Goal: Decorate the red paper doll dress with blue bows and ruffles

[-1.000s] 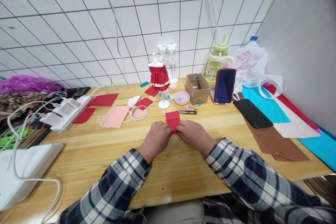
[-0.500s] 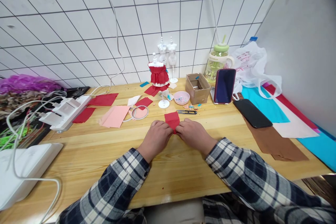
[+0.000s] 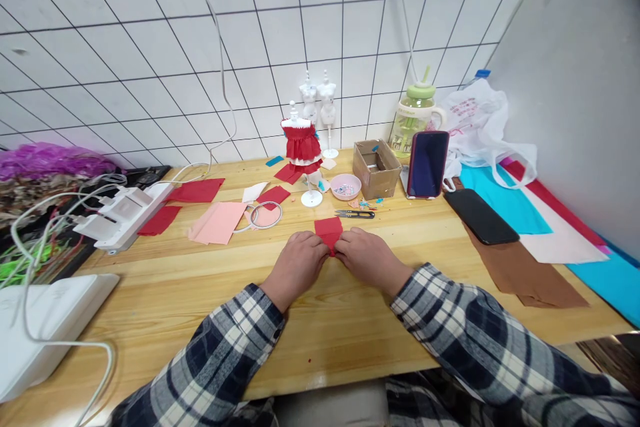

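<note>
Between my hands lies a small piece of red fabric [image 3: 329, 229] on the wooden table, its near edge pinched by the fingers of both. My left hand [image 3: 301, 261] grips the near left corner. At the near right corner my right hand [image 3: 369, 256] has its fingers closed on the same cloth. The fingertips partly hide that near edge. Just beyond the fabric are black-handled thread snips [image 3: 355, 214]. Farther back stands a small white mannequin wearing a red ruffled dress [image 3: 303, 147].
Behind are a pink bowl [image 3: 345, 187] of beads, a cardboard box [image 3: 376, 170] and an upright phone [image 3: 427, 163]. Pink fabric [image 3: 218, 222] and a hoop [image 3: 266, 215] lie left. Brown cloth [image 3: 525, 273] and a black phone [image 3: 481, 215] lie right. A power strip [image 3: 127, 213] sits far left.
The far edge of the red fabric sits slightly lower, nearer my hands. Both hands stay almost in place and keep their pinch on it.
</note>
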`<act>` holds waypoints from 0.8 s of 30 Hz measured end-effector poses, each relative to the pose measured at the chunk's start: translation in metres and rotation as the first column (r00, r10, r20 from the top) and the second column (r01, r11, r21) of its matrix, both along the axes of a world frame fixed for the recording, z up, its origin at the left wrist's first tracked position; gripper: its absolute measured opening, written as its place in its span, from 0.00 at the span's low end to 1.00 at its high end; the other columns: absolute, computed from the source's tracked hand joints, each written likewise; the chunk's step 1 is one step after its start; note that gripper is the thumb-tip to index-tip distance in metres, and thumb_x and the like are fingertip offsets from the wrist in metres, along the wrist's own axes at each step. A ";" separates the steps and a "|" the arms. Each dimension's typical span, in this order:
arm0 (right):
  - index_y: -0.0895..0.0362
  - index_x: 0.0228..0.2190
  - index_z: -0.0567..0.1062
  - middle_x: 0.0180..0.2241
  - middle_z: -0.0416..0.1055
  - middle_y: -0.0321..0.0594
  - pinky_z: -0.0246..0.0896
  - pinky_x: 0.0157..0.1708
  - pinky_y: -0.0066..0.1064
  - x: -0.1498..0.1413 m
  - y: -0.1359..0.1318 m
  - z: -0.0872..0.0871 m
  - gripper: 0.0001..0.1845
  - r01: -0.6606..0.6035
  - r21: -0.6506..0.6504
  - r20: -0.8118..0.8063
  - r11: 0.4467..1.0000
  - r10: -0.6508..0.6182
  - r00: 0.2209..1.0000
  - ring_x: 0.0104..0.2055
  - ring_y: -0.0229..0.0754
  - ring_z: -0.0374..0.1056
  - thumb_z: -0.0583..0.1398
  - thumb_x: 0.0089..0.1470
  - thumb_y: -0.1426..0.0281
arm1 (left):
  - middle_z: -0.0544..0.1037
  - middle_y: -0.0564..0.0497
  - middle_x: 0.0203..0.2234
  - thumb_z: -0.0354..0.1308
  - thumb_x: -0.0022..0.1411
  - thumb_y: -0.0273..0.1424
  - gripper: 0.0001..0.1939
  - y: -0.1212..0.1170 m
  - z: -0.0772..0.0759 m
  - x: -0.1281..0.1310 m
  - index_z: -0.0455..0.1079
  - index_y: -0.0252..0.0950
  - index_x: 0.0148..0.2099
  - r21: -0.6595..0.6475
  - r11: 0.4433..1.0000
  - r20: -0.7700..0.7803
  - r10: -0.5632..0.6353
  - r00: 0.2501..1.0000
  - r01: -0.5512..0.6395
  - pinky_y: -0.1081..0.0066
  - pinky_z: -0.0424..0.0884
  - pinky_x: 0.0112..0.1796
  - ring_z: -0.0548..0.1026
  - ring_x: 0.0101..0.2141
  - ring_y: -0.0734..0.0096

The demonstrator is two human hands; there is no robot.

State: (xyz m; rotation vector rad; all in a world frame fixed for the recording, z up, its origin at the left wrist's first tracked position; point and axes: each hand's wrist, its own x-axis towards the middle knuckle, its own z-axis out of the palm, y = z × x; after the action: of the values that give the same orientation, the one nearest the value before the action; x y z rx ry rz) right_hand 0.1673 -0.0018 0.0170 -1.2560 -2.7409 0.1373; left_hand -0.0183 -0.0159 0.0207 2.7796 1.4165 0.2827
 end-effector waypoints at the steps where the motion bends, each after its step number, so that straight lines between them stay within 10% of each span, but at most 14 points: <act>1: 0.56 0.34 0.74 0.37 0.72 0.43 0.56 0.39 0.31 0.000 0.000 -0.001 0.14 0.000 -0.005 0.001 1.000 0.000 1.000 0.41 0.43 0.64 0.51 0.63 0.66 | 0.76 0.47 0.31 0.49 0.67 0.31 0.12 0.000 0.000 0.000 0.74 0.38 0.38 -0.003 1.000 -0.001 0.003 1.000 -0.003 0.63 0.63 0.42 0.70 0.38 0.64; 24: 0.56 0.35 0.75 0.36 0.72 0.43 0.56 0.39 0.31 0.001 0.001 -0.004 0.15 0.013 -0.024 -0.026 1.000 -0.013 1.000 0.40 0.42 0.66 0.50 0.64 0.66 | 0.75 0.47 0.32 0.49 0.67 0.31 0.12 0.000 0.001 0.001 0.74 0.37 0.40 -0.049 0.999 0.013 0.016 1.000 -0.015 0.63 0.64 0.42 0.70 0.38 0.63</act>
State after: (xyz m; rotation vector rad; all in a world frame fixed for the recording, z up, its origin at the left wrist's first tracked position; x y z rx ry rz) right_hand 0.1684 -0.0012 0.0130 -1.2685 -2.7161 0.1842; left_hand -0.0170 -0.0155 0.0216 2.7235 1.4228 0.2627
